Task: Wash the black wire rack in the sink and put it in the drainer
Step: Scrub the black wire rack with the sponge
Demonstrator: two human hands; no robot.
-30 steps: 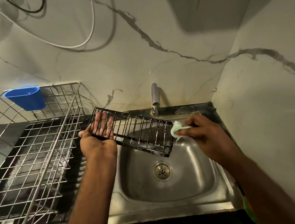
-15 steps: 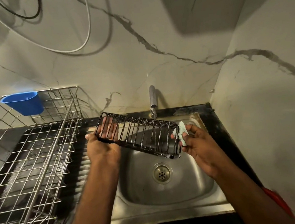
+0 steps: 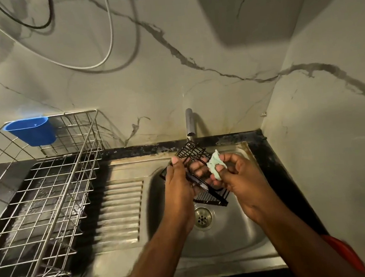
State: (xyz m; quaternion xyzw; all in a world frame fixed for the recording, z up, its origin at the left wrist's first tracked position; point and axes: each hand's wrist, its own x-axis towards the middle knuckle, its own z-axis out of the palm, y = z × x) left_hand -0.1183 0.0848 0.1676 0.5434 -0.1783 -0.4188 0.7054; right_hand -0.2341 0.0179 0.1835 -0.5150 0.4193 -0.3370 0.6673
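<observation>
Both forearms are bare to the elbow. A red-orange garment edge (image 3: 348, 254) shows beside the right arm (image 3: 294, 236).

Black wire rack (image 3: 200, 199) over the silver steel sink (image 3: 239, 238); pale green cloth (image 3: 214, 164); blue plastic cup (image 3: 32, 131) left of it.

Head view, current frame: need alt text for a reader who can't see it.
Over a steel sink, a person's left hand holds a black wire rack while the right hand pinches a pale green cloth against it, just below the tap. A wire drainer with a blue cup stands at the left.
</observation>
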